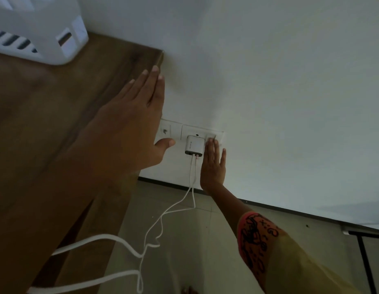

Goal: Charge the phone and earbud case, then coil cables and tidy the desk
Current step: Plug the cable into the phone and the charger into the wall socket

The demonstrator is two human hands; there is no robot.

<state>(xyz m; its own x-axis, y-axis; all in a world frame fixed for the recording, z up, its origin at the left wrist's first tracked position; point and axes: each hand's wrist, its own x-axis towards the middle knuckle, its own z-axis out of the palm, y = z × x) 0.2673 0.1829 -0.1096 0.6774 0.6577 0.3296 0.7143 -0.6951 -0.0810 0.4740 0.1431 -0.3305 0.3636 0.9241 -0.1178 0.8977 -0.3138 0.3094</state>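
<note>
Pressing flat on the wall, the straight fingertips [210,143] of the right hand [212,169] touch the right end of the socket plate [189,129], just beside the charger [194,146]; these fingers are a little apart. The charger sits plugged in the plate, and two white cables [192,177] hang from its underside to the floor [184,240], then run toward the lower left. The left hand [129,119] is flat with fingers together, holding nothing, at the edge of the wooden desk [46,107]. A white basket [48,28] stands on the desk.
</note>
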